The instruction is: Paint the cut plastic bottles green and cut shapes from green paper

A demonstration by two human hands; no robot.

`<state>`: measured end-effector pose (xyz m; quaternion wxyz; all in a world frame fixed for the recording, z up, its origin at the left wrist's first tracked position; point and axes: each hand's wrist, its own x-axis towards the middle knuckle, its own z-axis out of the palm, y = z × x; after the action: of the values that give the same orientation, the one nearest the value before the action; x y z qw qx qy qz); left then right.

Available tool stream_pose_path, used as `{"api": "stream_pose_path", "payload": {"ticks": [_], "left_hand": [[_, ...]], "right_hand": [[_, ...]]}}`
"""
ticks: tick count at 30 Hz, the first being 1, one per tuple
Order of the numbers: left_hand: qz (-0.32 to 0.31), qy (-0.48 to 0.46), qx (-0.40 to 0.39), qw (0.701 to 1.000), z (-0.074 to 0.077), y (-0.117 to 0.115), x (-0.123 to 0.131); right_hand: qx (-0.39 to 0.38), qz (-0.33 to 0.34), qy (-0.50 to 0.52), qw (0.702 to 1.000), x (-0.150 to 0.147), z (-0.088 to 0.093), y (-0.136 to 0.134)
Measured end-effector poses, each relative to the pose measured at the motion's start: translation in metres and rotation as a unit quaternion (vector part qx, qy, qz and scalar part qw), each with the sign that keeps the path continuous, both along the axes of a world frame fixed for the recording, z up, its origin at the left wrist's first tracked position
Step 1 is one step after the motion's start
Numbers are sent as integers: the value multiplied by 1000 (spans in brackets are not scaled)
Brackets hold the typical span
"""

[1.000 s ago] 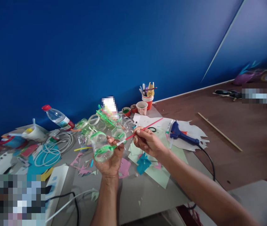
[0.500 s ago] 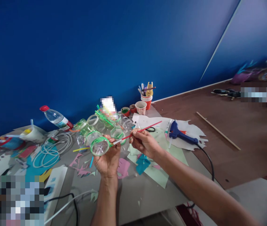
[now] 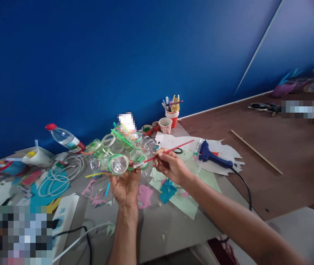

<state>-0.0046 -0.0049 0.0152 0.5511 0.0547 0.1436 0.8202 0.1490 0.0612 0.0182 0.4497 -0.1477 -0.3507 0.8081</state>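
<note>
A clear plastic bottle piece (image 3: pixel 118 164) with a green-painted rim rests in my left hand (image 3: pixel 126 186), its round end turned toward me. My fingers are closed around its lower side. Between thumb and fingertips, my right hand (image 3: pixel 168 165) pinches a red-handled paintbrush (image 3: pixel 173 148). Green paint shows on the brush tip, which is close to the bottle piece's right edge; whether they touch I cannot tell. Behind my hands lie more cut clear bottle pieces with green edges (image 3: pixel 138 156) and green straws (image 3: pixel 122 137). A small red cup of green paint (image 3: pixel 147 130) stands farther back.
At right, a blue glue gun (image 3: pixel 215 156) with a black cord lies on white paper (image 3: pixel 233 151). Paper scraps (image 3: pixel 145 196) litter the grey table. A capped water bottle (image 3: pixel 67 139), coiled white cable (image 3: pixel 63 176) and power strip (image 3: pixel 67 217) are left. A wooden stick (image 3: pixel 256 151) lies far right.
My left hand has turned the bottle piece, so its round end sits slightly higher and faces me more. The paintbrush has stayed in my right hand, almost unmoved.
</note>
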Motion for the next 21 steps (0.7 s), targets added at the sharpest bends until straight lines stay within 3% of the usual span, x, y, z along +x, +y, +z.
{"api": "stream_pose_path", "payload": {"ticks": [8,14,21], "left_hand": [[4,12,-34,999,-11,0,-5],[-5,18,-41,999,-14,1,-6],[-19,-19,-40,999,-5,-1,-2]], "right_hand": [[140,-15,-29,990,-1,-1,-13],[149,-31,-40,988,-3,-3,-14],[151,-41,-44,987,-1,-2,-7]]}}
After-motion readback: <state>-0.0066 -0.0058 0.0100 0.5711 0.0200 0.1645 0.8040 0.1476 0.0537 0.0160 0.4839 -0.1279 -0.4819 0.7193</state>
